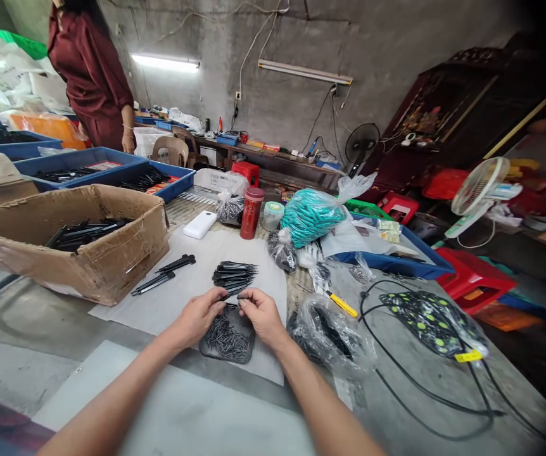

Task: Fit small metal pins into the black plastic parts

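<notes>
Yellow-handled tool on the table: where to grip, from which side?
Probably mid-way along the yellow handle, from above, fingers across it. It lies flat, handle thicker than the thin shaft, which points away to the left; the clear bag crowds its near side.

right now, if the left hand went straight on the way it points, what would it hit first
Likely the black pointed pieces lying just beyond the left hand, with the right hand close beside that line; depth is unclear, so it might pass above them.
</notes>
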Demonstrator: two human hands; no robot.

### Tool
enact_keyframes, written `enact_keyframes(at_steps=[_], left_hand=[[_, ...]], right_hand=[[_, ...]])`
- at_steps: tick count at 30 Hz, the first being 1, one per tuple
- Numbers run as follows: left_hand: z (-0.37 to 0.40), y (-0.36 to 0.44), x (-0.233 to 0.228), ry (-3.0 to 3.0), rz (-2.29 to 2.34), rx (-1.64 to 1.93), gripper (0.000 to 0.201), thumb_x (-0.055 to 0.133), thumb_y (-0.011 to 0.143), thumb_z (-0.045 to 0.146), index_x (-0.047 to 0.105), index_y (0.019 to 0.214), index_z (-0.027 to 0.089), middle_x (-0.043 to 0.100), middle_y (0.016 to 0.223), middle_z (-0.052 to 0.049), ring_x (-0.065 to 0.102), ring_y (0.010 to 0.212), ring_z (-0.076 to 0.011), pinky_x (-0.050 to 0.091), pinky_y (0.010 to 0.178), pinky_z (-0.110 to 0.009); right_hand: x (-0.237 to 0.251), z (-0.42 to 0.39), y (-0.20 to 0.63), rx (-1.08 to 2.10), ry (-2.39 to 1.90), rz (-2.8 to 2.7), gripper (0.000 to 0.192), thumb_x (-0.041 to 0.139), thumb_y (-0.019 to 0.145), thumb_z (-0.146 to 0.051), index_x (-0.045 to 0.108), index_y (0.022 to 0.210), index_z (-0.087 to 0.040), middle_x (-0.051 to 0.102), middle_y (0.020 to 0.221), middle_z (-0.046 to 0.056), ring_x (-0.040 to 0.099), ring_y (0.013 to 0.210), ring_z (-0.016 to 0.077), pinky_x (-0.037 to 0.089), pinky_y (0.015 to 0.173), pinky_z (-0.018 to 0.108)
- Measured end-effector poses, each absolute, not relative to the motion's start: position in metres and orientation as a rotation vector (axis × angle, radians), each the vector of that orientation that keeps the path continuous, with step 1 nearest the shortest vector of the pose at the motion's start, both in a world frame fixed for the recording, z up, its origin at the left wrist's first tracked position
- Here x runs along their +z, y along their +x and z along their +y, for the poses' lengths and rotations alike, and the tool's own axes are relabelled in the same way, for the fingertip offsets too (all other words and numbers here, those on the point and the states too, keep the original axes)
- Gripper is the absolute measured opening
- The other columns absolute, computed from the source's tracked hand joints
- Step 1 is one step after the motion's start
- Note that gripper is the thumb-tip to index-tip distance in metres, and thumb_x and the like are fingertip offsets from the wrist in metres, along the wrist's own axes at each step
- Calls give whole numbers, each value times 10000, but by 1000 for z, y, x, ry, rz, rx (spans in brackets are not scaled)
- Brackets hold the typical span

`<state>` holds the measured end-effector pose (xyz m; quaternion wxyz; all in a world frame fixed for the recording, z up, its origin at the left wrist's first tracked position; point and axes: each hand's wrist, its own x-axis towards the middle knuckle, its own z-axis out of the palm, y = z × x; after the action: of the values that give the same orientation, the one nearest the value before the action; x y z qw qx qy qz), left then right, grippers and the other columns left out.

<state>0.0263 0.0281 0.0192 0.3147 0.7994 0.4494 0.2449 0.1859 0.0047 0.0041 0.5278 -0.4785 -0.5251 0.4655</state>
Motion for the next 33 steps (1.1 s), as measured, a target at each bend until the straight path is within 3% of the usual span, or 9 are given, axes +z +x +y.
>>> enact_keyframes(at_steps=[12, 27, 33], left_hand=[[22, 29, 12, 2143, 1021, 688, 237, 341, 842, 301, 529, 895, 166, 544, 676, 16, 495, 624, -111, 392, 601, -208], [18, 30, 13, 2081, 1036, 714, 233, 357, 835, 271, 542, 886, 138, 528, 652, 7, 467, 612, -109, 370, 592, -207], [9, 32, 22, 2092, 1103, 734, 225, 362, 811, 172, 586, 824, 157, 582, 654, 13, 515, 628, -99, 401, 624, -179]], right_hand=[[11, 8, 181, 1248, -991, -1020, 193, 581, 641, -335, 489, 631, -166, 473, 521, -55, 405, 449, 60, 337, 467, 200], [9, 6, 180, 1200, -1036, -1060, 203, 550, 645, -353, 477, 627, -165, 455, 519, -50, 396, 453, 68, 330, 470, 204], [16, -2, 172, 1067, -1157, -1117, 251, 564, 616, -400, 474, 556, -173, 416, 458, -47, 389, 449, 93, 344, 437, 212]])
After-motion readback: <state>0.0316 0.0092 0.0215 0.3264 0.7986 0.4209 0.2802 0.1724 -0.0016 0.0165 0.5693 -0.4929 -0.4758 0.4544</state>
